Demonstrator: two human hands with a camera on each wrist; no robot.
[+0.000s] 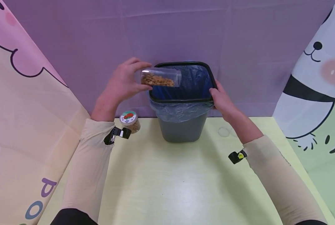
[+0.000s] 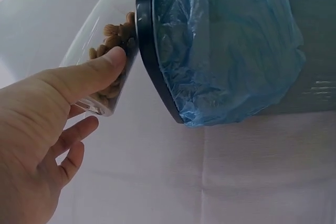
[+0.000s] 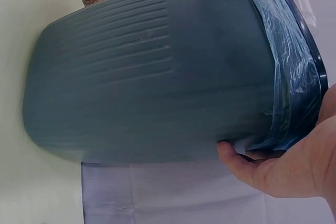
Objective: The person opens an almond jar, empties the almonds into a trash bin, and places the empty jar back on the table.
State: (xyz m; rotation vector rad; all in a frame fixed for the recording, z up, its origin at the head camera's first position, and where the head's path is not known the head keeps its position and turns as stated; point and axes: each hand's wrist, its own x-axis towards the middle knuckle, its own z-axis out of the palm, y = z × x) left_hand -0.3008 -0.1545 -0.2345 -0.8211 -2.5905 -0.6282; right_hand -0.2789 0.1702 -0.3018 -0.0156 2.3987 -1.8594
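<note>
My left hand [image 1: 125, 79] grips the base end of a clear plastic jar [image 1: 167, 73], thumb below and fingers above in the head view. The jar lies nearly on its side over the left part of the trash bin [image 1: 181, 129], its other end pointing right above the opening. Brown nuts [image 2: 111, 40] are heaped along its lower side. A blue plastic liner [image 1: 195, 79] covers the bin's inside and folds out over the black rim. With my right hand [image 1: 223, 99] I hold the bin's right rim; its thumb and part of the fingers show in the right wrist view.
A second jar [image 1: 130, 120] of nuts, with a white and green lid, stands left of the bin on the pale table [image 1: 167, 184]. Right of the bin lies a clear round disc [image 1: 223, 132]. A purple cloth [image 1: 86, 37] hangs behind; printed cloths flank both sides.
</note>
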